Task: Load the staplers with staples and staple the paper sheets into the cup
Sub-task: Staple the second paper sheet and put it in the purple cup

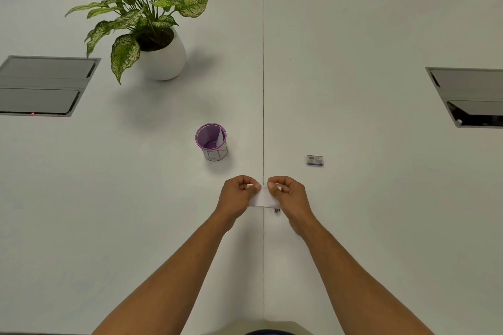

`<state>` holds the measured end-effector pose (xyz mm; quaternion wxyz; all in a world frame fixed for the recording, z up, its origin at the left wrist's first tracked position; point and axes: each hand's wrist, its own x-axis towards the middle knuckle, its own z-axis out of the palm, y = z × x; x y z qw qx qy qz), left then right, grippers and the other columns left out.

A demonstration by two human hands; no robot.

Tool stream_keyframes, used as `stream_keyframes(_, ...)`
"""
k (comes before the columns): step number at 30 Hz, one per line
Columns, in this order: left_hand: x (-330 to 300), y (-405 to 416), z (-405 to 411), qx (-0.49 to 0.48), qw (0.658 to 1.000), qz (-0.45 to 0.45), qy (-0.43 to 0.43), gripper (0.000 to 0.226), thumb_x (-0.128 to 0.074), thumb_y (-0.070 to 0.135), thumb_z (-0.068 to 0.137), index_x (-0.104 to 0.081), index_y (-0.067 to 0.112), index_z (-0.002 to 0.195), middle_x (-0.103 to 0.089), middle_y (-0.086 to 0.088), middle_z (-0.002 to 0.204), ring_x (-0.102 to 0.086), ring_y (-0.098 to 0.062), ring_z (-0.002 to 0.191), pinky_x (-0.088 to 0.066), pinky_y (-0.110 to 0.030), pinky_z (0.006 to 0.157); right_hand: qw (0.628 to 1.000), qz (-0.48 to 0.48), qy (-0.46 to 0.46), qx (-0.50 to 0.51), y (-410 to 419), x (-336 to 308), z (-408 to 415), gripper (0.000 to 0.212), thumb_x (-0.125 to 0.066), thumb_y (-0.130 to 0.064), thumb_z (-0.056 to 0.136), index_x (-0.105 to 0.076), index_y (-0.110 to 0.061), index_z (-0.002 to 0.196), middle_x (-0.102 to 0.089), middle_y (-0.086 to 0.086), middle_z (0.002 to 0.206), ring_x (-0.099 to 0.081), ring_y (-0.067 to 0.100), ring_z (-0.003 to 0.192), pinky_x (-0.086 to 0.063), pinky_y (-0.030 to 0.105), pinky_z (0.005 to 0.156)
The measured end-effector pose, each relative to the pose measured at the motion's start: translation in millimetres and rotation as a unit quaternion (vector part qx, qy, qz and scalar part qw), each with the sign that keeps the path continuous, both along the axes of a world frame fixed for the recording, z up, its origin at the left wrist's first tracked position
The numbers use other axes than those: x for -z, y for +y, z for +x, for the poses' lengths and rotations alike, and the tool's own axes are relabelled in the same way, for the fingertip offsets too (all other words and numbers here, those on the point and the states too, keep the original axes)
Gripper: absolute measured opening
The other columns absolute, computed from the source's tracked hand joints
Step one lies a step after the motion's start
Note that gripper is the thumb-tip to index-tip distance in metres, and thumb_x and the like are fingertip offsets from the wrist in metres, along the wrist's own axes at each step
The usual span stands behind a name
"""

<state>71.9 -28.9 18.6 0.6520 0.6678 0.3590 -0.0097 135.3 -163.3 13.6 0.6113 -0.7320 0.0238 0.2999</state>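
White paper [263, 196] pinched at both ends, left hand [237, 196] and right hand [289, 196], low over near tabletop [367, 212]. Looks like squaring sheets pre-staple. Stapler hidden, maybe under right hand. Cup [211, 144] just beyond, already holding paper; staple box [315, 160] right. Next: free one hand for the stapler.

Two bare arms show, one on each side. No sleeves cover them (not even near the bottom edge). The left hand [237, 194] has no ring and no watch. The right hand [289, 193] has none too. Both wrists are bare. The fingernails are short and plain. At the very bottom a bit of dark clothing [268, 332] peeks in, too small to tell more.
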Motion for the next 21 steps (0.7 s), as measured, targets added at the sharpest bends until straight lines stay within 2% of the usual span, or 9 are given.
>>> stream_keyframes(3, 1, -1, -2, 0.005, 1.000, -0.007, -0.006, 0.005, -0.069, 0.020, 0.087, -0.071, 0.015, 0.087, -0.069, 0.000, 0.087, -0.061, -0.017, 0.082, -0.047, -0.027, 0.068, 1.000, -0.017, -0.014, 0.002, 2, 0, -2, 0.008, -0.070, -0.018, 0.087, -0.070, -0.026, 0.088, -0.072, 0.002, 0.096, -0.065, 0.024, 0.088, -0.047, 0.032, 0.062)
stream_keyframes(7, -1, -2, -4, 0.043, 0.999, 0.021, -0.008, 0.014, -0.075, 0.034, 0.082, -0.073, 0.020, 0.085, -0.072, 0.002, 0.091, -0.066, -0.019, 0.087, -0.052, -0.033, 0.074, 0.999, -0.027, -0.033, -0.025, 3, -3, -3, 0.010, -0.071, -0.016, 0.085, -0.068, -0.025, 0.086, -0.072, 0.003, 0.092, -0.066, 0.020, 0.084, -0.046, 0.027, 0.060)
stream_keyframes(12, -2, 0, -1, 0.060, 0.996, 0.063, 0.016, 0.011, -0.069, 0.026, 0.087, -0.074, 0.016, 0.087, -0.071, 0.001, 0.090, -0.064, -0.017, 0.084, -0.049, -0.029, 0.073, 0.999, -0.031, -0.029, -0.016, 2, 1, -4, 0.012, -0.068, -0.017, 0.086, -0.066, -0.028, 0.090, -0.071, 0.003, 0.099, -0.065, 0.027, 0.094, -0.046, 0.028, 0.059)
stream_keyframes(17, -4, -1, -1, 0.079, 0.997, -0.017, 0.007, 0.021, -0.051, 0.011, 0.098, -0.073, 0.011, 0.099, -0.069, 0.001, 0.093, -0.060, -0.016, 0.084, -0.049, -0.027, 0.070, 1.000, -0.028, -0.004, -0.013, -4, 2, 0, 0.017, -0.058, -0.013, 0.091, -0.066, -0.028, 0.090, -0.069, 0.006, 0.107, -0.063, 0.031, 0.100, -0.050, 0.032, 0.061)
stream_keyframes(21, -3, -1, -3, 0.086, 0.994, -0.067, -0.005, 0.026, -0.042, 0.009, 0.102, -0.067, 0.013, 0.110, -0.067, -0.004, 0.096, -0.061, -0.019, 0.085, -0.051, -0.031, 0.071, 0.999, -0.022, 0.028, -0.010, -8, 2, 3, 0.020, -0.052, -0.011, 0.096, -0.066, -0.024, 0.098, -0.066, 0.008, 0.113, -0.061, 0.029, 0.100, -0.052, 0.031, 0.062)
